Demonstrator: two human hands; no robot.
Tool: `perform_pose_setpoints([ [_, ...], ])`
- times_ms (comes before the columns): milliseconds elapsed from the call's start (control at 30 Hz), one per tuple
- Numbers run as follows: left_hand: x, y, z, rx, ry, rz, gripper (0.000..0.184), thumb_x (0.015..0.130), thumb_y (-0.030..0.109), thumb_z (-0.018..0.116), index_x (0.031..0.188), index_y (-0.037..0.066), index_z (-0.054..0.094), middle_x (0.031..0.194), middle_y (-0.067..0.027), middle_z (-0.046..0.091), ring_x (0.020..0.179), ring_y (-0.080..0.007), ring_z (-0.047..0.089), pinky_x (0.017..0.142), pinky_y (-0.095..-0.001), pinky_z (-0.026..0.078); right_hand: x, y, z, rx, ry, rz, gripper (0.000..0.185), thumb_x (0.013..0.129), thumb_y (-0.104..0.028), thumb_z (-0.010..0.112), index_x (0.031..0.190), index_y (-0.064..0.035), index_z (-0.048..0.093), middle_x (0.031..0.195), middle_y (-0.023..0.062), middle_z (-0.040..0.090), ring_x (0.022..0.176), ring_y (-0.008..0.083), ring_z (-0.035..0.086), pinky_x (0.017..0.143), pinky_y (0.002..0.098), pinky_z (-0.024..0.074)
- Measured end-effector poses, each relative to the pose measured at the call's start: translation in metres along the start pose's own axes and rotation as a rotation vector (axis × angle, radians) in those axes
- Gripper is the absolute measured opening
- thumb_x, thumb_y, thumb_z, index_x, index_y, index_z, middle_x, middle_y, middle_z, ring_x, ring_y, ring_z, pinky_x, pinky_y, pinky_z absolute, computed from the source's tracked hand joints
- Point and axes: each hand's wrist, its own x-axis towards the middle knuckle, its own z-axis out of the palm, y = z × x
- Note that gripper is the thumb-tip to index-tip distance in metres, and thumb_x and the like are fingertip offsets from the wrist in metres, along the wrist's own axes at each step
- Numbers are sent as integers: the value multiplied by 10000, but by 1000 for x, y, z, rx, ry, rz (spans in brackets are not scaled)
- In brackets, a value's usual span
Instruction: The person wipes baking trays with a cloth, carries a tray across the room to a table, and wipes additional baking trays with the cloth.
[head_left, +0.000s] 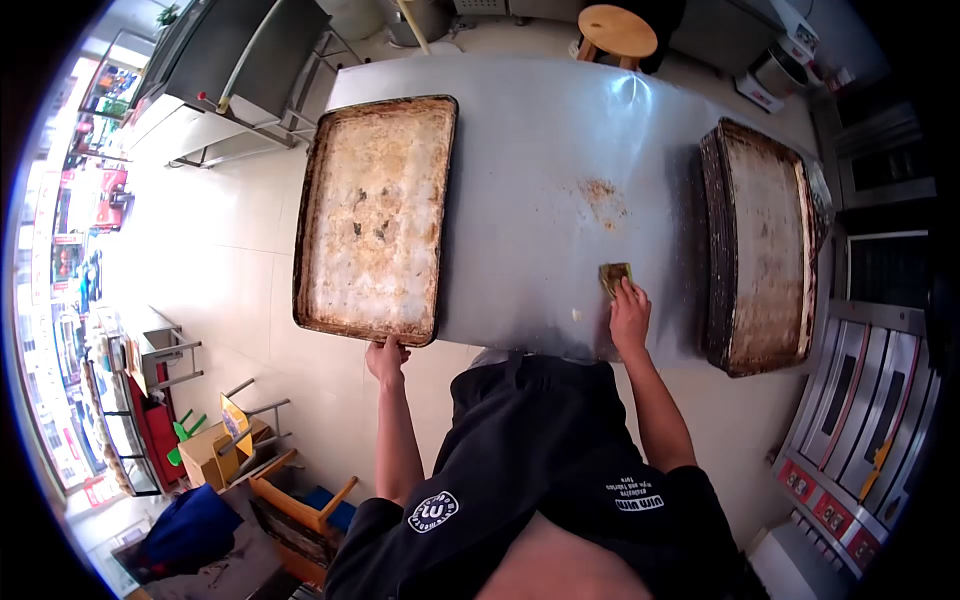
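Observation:
On the left end of the metal table lies a browned, stained baking tray (385,215). My left hand (387,358) grips its near edge, close to the front right corner. My right hand (630,312) holds a small greenish scouring pad (615,278) by its near side, over the right middle of the table (530,200). Beyond the pad, brown crumbs (602,198) are scattered on the metal. A stack of similar trays (765,250) stands at the table's right end, its top one worn and rusty at the rim.
A round wooden stool (618,32) stands past the far edge. Steel oven fronts (850,400) line the right side. At lower left are a wooden chair (290,510), a cardboard box (215,455) and a dark blue cloth (190,525). A steel counter (225,75) stands at upper left.

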Motion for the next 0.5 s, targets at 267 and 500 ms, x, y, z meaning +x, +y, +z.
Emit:
perform_pose_setpoints([
  [267,-59,49,-19,-432,181,348,179,882,31,613,1042,-46,636,970,-96,664,858,-149,604,779,-313,526,8,5,-29,-67,-104,-5,558,813,-39,719,1360,-17,607,1476,138,563,1287,342,509,1071,444,423],
  [500,-41,125,-29,-927,87,182,304,903,46,609,1186,-41,545,1112,-143,627,997,-280,662,909,-396,571,20,58,23,58,-55,-55,562,775,38,639,1336,16,617,1443,166,580,1058,338,616,961,388,514],
])
